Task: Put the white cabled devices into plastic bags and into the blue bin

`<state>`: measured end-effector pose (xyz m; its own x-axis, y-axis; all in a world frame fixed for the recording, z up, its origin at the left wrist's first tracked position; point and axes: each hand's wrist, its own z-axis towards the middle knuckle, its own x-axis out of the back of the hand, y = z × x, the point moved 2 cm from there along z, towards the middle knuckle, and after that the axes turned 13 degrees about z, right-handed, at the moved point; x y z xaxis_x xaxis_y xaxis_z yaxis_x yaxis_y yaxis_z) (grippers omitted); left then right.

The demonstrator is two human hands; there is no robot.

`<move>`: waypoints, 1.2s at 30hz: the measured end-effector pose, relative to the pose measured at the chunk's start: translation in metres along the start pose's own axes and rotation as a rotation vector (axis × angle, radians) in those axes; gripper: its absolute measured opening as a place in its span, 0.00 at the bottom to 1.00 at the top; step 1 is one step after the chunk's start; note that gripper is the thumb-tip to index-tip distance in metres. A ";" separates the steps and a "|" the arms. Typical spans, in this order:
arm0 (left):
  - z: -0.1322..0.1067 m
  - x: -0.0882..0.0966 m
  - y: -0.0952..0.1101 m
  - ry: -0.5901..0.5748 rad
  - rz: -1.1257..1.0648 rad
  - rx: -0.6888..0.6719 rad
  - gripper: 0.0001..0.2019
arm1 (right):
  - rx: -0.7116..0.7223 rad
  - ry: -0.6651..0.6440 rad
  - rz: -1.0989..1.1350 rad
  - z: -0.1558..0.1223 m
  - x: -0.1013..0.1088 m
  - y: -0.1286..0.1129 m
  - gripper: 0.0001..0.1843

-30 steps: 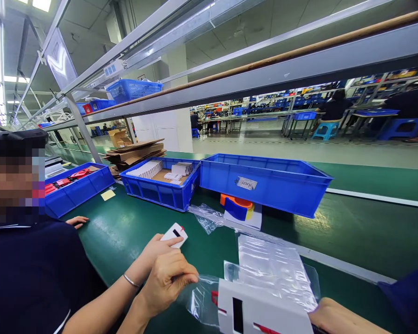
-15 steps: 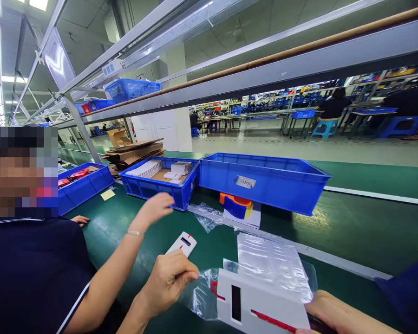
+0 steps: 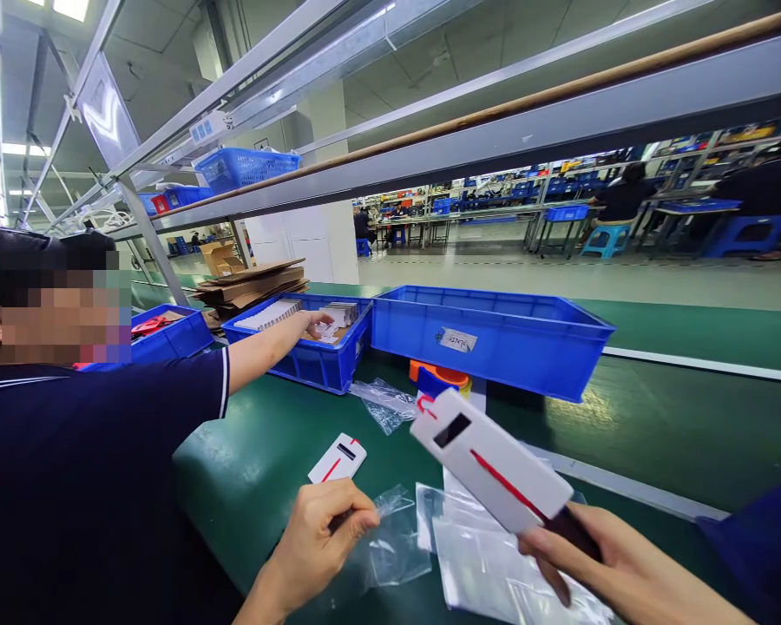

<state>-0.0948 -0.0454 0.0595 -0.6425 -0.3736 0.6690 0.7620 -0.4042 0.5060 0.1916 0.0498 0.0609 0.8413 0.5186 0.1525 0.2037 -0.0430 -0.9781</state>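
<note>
Just the head view here. The left hand [image 3: 322, 538] is pinched shut on the edge of a clear bag [image 3: 397, 542], which hangs limp just over the table [image 3: 657, 434]. The right hand [image 3: 599, 564] grips a white box [image 3: 491, 464] with a red stripe by its dark end. It holds the box up in the air, tilted, above a stack of bags [image 3: 482, 573].

Box and bag are near each other but apart, so I'd call this the in-between bit: one thing in each hand, box not in the bag. My guess is that bringing them together would need the bag's mouth spread open first, since it looks flat.

Counts:
- Two white boxes: the held one plus a second white box [image 3: 337, 457] lying on the table.
- Three blue bins [image 3: 495, 347] in a row at the back.
- One tape roll [image 3: 439, 378].

A co-worker's hand [image 3: 316, 321] reaches into the middle bin, well apart from mine.
</note>
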 end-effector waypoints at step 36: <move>-0.006 -0.045 0.012 -0.356 -0.433 0.407 0.36 | -0.026 -0.183 0.238 0.001 -0.080 -0.006 0.16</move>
<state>-0.0571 -0.0386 0.0317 -0.8831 0.0759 0.4630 0.4571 -0.0834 0.8855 0.1227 0.0096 0.0546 0.7631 0.6368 -0.1108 0.0264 -0.2020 -0.9790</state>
